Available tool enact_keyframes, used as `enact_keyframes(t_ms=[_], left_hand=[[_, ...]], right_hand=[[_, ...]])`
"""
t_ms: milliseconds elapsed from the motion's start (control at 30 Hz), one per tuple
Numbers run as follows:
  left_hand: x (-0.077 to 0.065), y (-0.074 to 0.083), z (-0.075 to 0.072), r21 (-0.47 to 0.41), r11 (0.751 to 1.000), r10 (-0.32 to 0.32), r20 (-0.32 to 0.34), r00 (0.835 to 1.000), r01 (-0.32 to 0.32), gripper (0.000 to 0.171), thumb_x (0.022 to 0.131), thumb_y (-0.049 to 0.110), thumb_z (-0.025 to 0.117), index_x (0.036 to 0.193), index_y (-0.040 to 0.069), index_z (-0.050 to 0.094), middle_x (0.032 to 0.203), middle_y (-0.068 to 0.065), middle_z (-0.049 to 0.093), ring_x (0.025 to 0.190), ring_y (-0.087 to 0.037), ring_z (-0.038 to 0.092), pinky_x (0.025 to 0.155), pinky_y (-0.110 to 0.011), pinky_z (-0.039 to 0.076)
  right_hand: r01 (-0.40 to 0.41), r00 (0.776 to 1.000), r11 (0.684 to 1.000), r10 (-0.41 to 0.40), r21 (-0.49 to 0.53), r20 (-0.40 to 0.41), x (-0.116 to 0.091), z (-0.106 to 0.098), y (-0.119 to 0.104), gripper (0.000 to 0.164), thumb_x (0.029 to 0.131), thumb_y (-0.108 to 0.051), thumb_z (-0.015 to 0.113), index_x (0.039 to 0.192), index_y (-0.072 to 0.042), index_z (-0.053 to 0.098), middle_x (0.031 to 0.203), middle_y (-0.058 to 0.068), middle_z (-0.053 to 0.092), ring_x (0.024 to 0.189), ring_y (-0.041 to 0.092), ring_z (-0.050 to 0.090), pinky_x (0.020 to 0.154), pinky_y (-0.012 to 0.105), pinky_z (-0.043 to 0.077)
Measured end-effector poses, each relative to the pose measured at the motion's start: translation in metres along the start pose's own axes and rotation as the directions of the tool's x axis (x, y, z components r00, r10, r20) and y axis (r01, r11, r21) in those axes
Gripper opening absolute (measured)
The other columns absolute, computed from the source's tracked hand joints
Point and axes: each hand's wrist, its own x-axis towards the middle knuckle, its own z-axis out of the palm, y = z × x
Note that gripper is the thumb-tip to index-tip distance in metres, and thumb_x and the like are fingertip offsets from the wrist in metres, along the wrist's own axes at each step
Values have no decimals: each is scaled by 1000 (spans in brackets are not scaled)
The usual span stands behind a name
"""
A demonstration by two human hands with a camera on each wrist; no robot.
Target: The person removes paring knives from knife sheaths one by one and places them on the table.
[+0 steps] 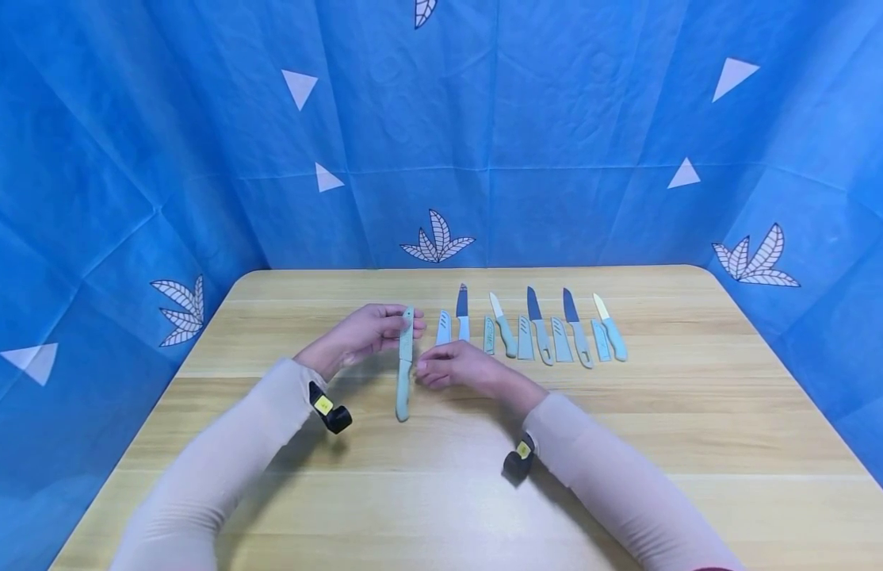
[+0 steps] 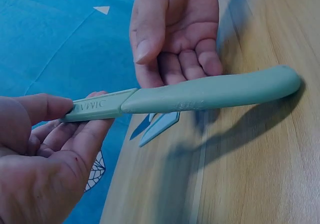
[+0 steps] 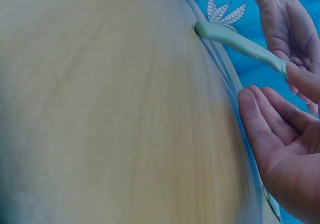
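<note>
My left hand [image 1: 376, 331] pinches a pale green knife [image 1: 403, 390] by its matching sheath [image 2: 95, 106], thumb on one side and fingers on the other. The sheath covers the blade, and the handle points toward me, raised over the table. Close beside the handle is my right hand [image 1: 452, 365], its fingers loosely bent and holding nothing. In the left wrist view this right hand [image 2: 180, 34] shows behind the handle, palm toward the camera. The right wrist view has the handle [image 3: 240, 43] between both hands.
Several unsheathed knives lie in a row beyond my right hand, including a dark-bladed one [image 1: 462, 305] and a yellow-bladed one [image 1: 611, 329] at the right end. Sheaths lie beside them, such as a pale blue sheath [image 1: 444, 327]. A blue curtain [image 1: 556, 119] surrounds the wooden table [image 1: 698, 396].
</note>
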Motion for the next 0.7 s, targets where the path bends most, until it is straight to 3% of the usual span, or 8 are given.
enact_keyframes(t_ms=[367, 567, 700], left_hand=[[-3, 3, 9, -115, 993, 25, -80, 996, -34, 36, 101, 3, 50, 136, -6, 48, 138, -31, 47, 130, -41, 45, 109, -46, 42], [-2, 4, 13, -194, 979, 40, -143, 989, -67, 35, 101, 1, 49, 135, -6, 48, 128, -23, 59, 129, -38, 47, 107, -41, 44], [-2, 5, 15, -218, 973, 40, -171, 984, -77, 35, 101, 0, 49, 135, -6, 47, 131, -24, 56, 124, -34, 53, 108, -42, 44]], right_hand=[[-17, 1000, 998, 17, 56, 2, 0, 6, 2, 36, 96, -14, 63, 127, 4, 59, 112, 15, 68, 104, 29, 66, 92, 36, 56], [-15, 1000, 998, 15, 67, 4, -2, 8, 1, 36, 98, -14, 60, 127, 8, 56, 115, 17, 66, 105, 29, 65, 93, 37, 56], [-9, 1000, 998, 9, 66, 3, -2, 8, 0, 37, 96, -13, 62, 126, 9, 57, 118, 21, 64, 104, 29, 65, 92, 37, 56]])
